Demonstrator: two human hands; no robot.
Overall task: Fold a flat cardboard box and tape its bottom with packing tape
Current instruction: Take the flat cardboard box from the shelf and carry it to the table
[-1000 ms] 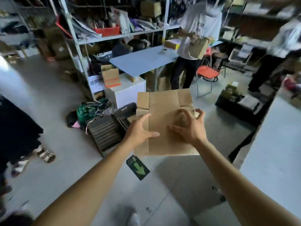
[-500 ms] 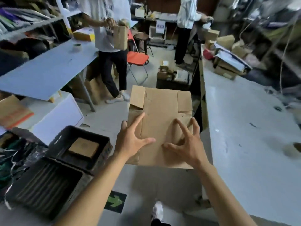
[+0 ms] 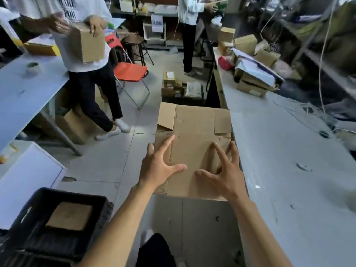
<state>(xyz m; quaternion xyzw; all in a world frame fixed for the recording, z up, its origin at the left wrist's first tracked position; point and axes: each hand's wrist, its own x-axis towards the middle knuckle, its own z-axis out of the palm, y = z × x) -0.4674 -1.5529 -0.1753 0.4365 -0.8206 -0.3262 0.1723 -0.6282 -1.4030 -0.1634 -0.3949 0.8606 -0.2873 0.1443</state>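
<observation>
A flattened brown cardboard box (image 3: 194, 130) hangs in front of me, its far flaps partly lifted, above the floor beside the left edge of a long white table (image 3: 289, 170). My left hand (image 3: 158, 170) holds its left side, thumb across the face and fingers at the edge. My right hand (image 3: 225, 174) lies on the right part of the face with fingers spread wide. A roll of tape (image 3: 32, 67) sits on the pale blue table (image 3: 23, 93) at the far left.
A black crate (image 3: 57, 218) with a cardboard piece inside stands at lower left. A person holding a small box (image 3: 88, 43) stands by a red chair (image 3: 131, 71); another person (image 3: 189, 26) stands further back. Stacked boxes (image 3: 252, 74) crowd the white table's far end.
The view has swung right, from the shelves to the long white table. The box has come alongside that table's edge, and my fingers have spread out over its face.
</observation>
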